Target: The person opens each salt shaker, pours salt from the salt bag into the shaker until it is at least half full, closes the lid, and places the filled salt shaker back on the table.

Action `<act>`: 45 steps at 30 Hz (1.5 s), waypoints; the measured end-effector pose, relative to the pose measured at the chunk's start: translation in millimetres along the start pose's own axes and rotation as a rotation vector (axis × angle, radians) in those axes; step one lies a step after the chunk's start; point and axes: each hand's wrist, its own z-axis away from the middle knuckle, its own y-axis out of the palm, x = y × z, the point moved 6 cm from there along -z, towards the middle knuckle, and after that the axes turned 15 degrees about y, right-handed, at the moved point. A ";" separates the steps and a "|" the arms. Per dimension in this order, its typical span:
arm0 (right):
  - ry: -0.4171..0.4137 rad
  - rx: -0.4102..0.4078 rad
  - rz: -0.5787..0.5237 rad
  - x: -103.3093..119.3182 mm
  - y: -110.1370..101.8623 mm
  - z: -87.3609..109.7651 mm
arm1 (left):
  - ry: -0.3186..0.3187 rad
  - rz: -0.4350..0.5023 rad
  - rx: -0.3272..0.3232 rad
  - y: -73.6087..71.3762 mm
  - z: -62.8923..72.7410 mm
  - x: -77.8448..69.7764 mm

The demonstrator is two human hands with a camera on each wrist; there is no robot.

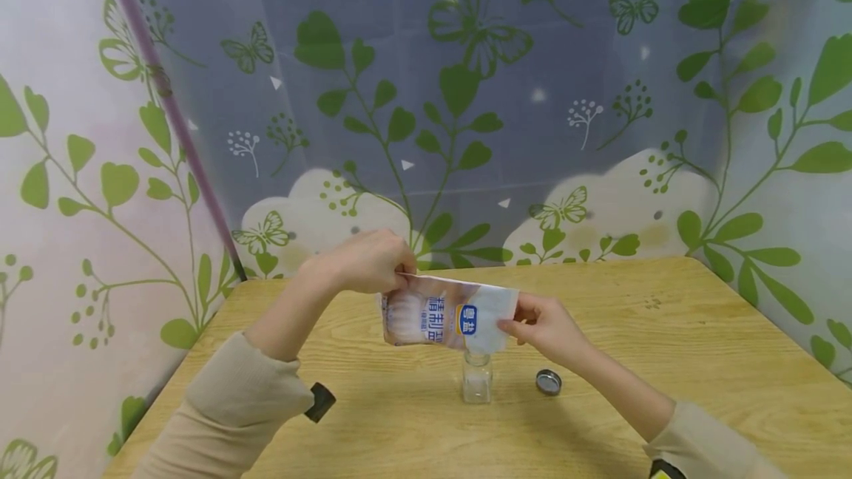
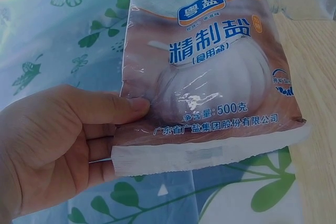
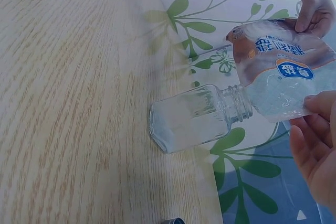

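A printed plastic bag of salt (image 1: 433, 316) is held tilted over a square clear glass jar (image 1: 477, 383), its corner right at the threaded mouth in the right wrist view. My left hand (image 1: 376, 261) pinches the bag by one edge near its sealed end, thumb on the front face in the left wrist view. On the other side, my right hand (image 1: 542, 324) grips the bag's pale end between thumb and fingers. The jar (image 3: 189, 121) stands upright on the table, whitish at the bottom.
A round metal lid (image 1: 549, 382) lies on the wood-grain table (image 1: 632, 405), to the right of the jar. Behind the table hangs a curtain (image 1: 413, 131) printed with leaves and butterflies, and similar panels stand at both sides.
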 end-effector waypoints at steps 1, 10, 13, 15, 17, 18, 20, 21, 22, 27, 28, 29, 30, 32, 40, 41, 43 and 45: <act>0.001 0.001 0.000 0.1 0.0 -0.1 | -0.001 -0.002 0.000 -0.2 0.1 -0.1; 0.004 0.004 -0.002 0.9 -0.5 0.1 | -0.007 -0.011 0.002 -0.3 -0.3 0.4; 0.007 0.007 -0.008 0.9 -0.5 0.5 | -0.004 -0.009 -0.001 -0.3 0.0 -0.1; 0.009 0.009 -0.013 0.9 -0.4 0.8 | -0.002 -0.010 -0.003 -0.4 -0.1 -0.3; 0.010 0.012 -0.015 1.0 -0.1 0.9 | -0.002 -0.010 -0.003 -0.6 0.1 -0.5; 0.007 0.013 -0.015 1.3 0.1 0.9 | -0.001 -0.012 -0.003 -0.8 0.2 -0.8; 0.003 0.015 -0.016 1.8 0.4 0.9 | -0.001 -0.016 -0.001 -1.2 0.3 -1.3; 0.001 0.016 -0.016 2.1 0.5 1.0 | 0.000 -0.019 0.000 -1.4 0.4 -1.5; -0.001 0.016 -0.016 2.4 0.6 1.0 | -0.001 -0.021 0.001 -1.5 0.5 -1.7; 0.002 0.015 -0.018 2.9 0.4 1.7 | 0.001 -0.023 0.004 -2.0 0.2 -2.5; 0.002 0.014 -0.018 3.0 0.3 1.8 | 0.001 -0.023 0.005 -2.1 0.0 -2.6; 0.002 0.014 -0.019 3.1 0.2 1.8 | 0.001 -0.024 0.005 -2.2 0.0 -2.6; 0.002 0.014 -0.020 3.1 0.1 1.8 | -0.001 -0.026 0.005 -2.2 -0.4 -2.4; 0.001 0.011 -0.019 3.1 -0.1 1.8 | 0.000 -0.030 0.008 -2.6 -0.7 -2.5; 0.000 0.007 -0.020 1.9 -0.5 0.9 | -0.005 -0.032 0.012 -3.3 -1.1 -2.6; -0.002 0.007 -0.019 1.7 -0.4 0.8 | -0.003 -0.032 0.011 -3.3 -1.2 -2.6; -0.007 0.008 -0.019 1.6 -0.3 1.0 | 0.002 -0.028 0.009 -2.8 -1.1 -2.8; -0.012 0.010 -0.021 1.5 -0.3 1.2 | 0.007 -0.024 0.007 -2.8 -0.7 -3.4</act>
